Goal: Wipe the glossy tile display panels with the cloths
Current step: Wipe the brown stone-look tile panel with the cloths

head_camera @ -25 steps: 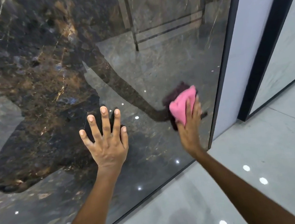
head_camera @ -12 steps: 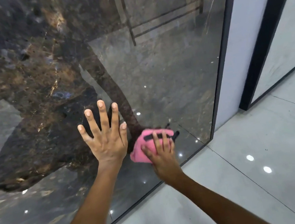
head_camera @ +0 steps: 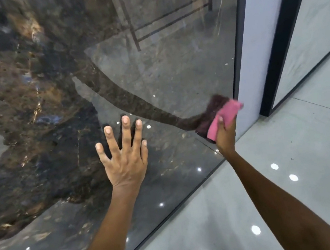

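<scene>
Dark glossy tile panel (head_camera: pixel 173 70), L hand (head_camera: pixel 126 162) spread flat on it, R hand (head_camera: pixel 224 134) gripping pink cloth (head_camera: pixel 225 116) against panel's lower-right edge

Tile showroom: upright glossy marble panel (head_camera: pixel 173 70), polished tile floor (head_camera: pixel 290 149).

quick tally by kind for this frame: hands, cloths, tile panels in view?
hands: 2, left hand flat on the dark panel, right hand holding the cloth
cloths: 1, pink cloth
tile panels: 2, dark marble panel, grey panel at right
Total: 5
</scene>
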`<action>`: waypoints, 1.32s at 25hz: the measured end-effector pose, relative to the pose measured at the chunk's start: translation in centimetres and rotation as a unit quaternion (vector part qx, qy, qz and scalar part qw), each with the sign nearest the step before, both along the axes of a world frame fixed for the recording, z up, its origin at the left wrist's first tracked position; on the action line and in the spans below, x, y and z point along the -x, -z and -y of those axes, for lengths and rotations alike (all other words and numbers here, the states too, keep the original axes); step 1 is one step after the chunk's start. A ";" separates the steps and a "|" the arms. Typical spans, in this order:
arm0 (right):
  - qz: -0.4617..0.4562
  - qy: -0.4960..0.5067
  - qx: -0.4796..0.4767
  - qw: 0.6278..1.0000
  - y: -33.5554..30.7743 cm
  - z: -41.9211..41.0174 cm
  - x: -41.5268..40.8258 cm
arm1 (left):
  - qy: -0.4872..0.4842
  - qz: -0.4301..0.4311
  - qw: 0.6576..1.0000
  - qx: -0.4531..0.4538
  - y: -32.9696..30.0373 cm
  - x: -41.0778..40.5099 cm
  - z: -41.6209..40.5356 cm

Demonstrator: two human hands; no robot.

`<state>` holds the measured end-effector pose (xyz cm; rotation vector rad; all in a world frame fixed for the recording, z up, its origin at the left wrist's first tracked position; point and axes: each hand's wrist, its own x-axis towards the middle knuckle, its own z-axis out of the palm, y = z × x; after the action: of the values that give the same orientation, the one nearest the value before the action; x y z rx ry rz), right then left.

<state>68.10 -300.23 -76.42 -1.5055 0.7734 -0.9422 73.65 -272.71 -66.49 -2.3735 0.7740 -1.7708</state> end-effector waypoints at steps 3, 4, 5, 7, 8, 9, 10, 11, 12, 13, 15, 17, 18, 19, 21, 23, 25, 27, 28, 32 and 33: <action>-0.166 -0.036 -0.149 0.974 2.6 0.1 1.8 | -0.006 0.010 1.000 -0.006 0.3 0.2 0.2; -0.186 -0.026 -0.127 0.974 1.1 0.3 1.5 | -0.004 0.007 1.000 -0.003 0.2 0.2 0.2; -0.152 -0.012 -0.089 0.984 -0.9 0.6 1.1 | -0.004 0.005 1.000 -0.003 0.2 0.1 0.2; -0.055 -0.014 0.032 0.998 -4.6 1.3 0.2 | -0.012 0.009 1.000 -0.002 0.2 0.1 0.1; -0.033 -0.010 0.076 0.997 -5.7 1.7 -0.1 | -0.012 0.008 1.000 -0.002 0.2 0.2 0.0; -0.023 -0.005 0.078 0.997 -4.6 3.1 -0.3 | -0.009 0.004 1.000 -0.002 0.4 0.2 0.0; -0.042 -0.002 0.035 0.998 -2.9 4.1 -0.3 | -0.007 0.003 1.000 -0.002 0.5 0.2 0.0; -0.089 -0.003 -0.059 0.994 -0.3 4.5 0.3 | -0.007 0.006 1.000 -0.001 0.5 0.1 0.0; -0.157 -0.030 -0.170 0.972 2.4 4.6 1.1 | -0.007 0.004 1.000 0.003 0.3 0.2 0.1; -0.200 -0.052 -0.258 0.944 4.4 4.0 1.9 | -0.007 -0.002 1.000 0.007 0.1 0.3 0.0; -0.200 -0.064 -0.277 0.937 5.6 1.1 2.3 | -0.003 0.003 1.000 0.006 0.2 0.2 0.0; -0.135 -0.012 -0.131 0.982 1.7 -1.8 1.6 | -0.008 0.002 1.000 0.003 0.1 0.2 0.1; -0.081 0.025 -0.042 0.995 -0.9 -2.7 0.9 | -0.006 -0.006 1.000 0.005 0.0 0.3 0.1; -0.020 0.037 0.034 0.999 -3.2 -3.5 0.4 | -0.002 -0.009 1.000 0.006 0.1 0.4 0.1; 0.065 0.065 0.134 0.987 -5.2 -4.3 -0.6 | -0.001 -0.009 1.000 0.009 0.2 0.3 0.0; 0.076 0.090 0.074 0.990 -3.4 -3.8 -1.3 | 0.012 -0.014 1.000 0.010 0.0 0.1 0.1; 0.043 0.093 -0.102 0.990 0.2 -3.5 -0.9 | 0.037 -0.025 0.999 0.017 -0.2 0.4 0.1; -0.020 0.092 -0.228 0.969 2.4 -3.2 -0.3 | 0.069 -0.071 0.994 0.044 1.6 1.6 -0.6; -0.037 0.085 -0.237 0.967 2.4 -3.4 0.1 | 0.078 -0.100 0.991 0.048 3.5 2.4 -1.3; 0.054 -0.030 0.053 0.997 -1.1 -8.9 0.2 | 0.045 -0.128 0.991 -0.013 11.8 3.6 -4.6; 0.068 -0.089 0.143 0.983 -0.8 -11.8 0.6 | 0.038 -0.116 0.992 -0.020 12.4 3.1 -4.6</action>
<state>67.48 -288.39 -75.64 -1.7072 0.4074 -1.0401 70.59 -268.10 -78.90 -2.5866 0.9286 -1.5056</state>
